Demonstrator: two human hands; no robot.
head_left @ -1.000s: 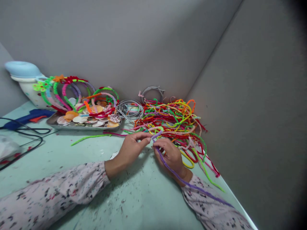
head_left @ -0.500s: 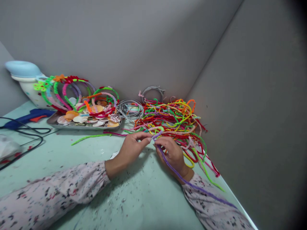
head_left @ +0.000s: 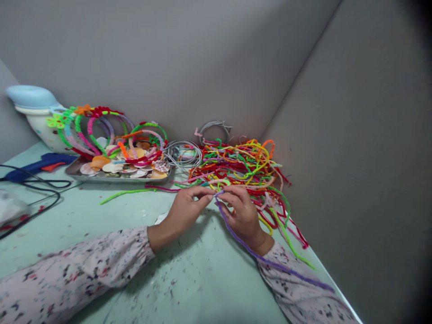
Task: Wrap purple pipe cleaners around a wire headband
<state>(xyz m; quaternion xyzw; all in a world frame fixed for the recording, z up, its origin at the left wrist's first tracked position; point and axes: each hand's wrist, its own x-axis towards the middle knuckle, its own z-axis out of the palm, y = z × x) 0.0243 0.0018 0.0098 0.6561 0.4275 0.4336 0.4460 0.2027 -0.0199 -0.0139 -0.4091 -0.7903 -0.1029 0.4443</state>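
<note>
Head view: both hands meet over the tabletop, just in front of the heap of coloured fuzzy stems. Purple stem has its near end at the meeting point; the long free part runs over the right hand and along the right sleeve.

Left hand: thumb and index fingers closed in a pinch on the near end of the purple stem. Right hand: fingers bent, tips at the stem just beside that pinch; cannot tell whether they grip it or only guide it. A pale green piece shows just beyond the fingertips; whether it joins the purple one is too small to tell.

Step in hand, judged: fine bending or winding of the purple stem near its end, left as anchor, right as shaper. A further turn would call for a steady left pinch, with the right fingers leading the stem round closely and the loose length free of the sleeve. Likely fault: slack at the bend, or the tail catching on the heap.

Surroundings: metal tray of shells, with fuzzy-covered hoops standing at and above it; coiled grey wire between tray and heap; blue tool at far left, beside a black cable
</note>
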